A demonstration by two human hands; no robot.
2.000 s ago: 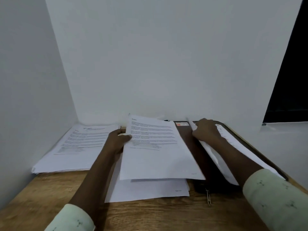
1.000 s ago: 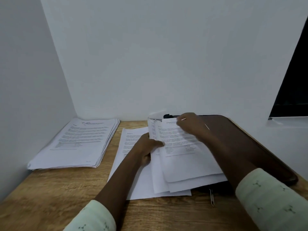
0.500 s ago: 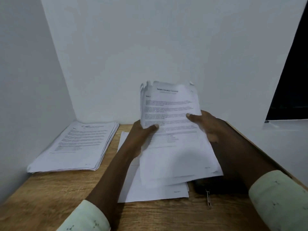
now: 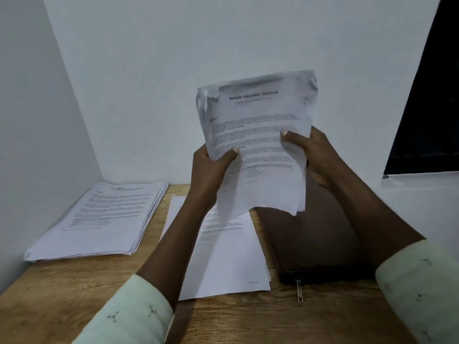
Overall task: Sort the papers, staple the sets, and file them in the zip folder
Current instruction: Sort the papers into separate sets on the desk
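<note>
I hold a set of printed sheets (image 4: 258,135) upright in the air above the desk. My left hand (image 4: 211,170) grips its left edge with the thumb on the front page. My right hand (image 4: 310,155) grips the right edge the same way. Below the set, a few loose sheets (image 4: 228,256) lie flat on the wooden desk. A dark brown zip folder (image 4: 310,239) lies closed to their right, its zip pull (image 4: 299,290) hanging toward me. A thick stack of papers (image 4: 106,217) sits at the far left. No stapler is visible.
White partition walls (image 4: 149,83) close the desk (image 4: 74,294) at the back and on the left. A dark opening (image 4: 432,95) shows at the upper right. Bare wood runs along the desk's near edge.
Both hands gathered the sheets that lay over the folder and lifted them upright off the desk, rising higher over the last half second. The folder's cover is now uncovered.
</note>
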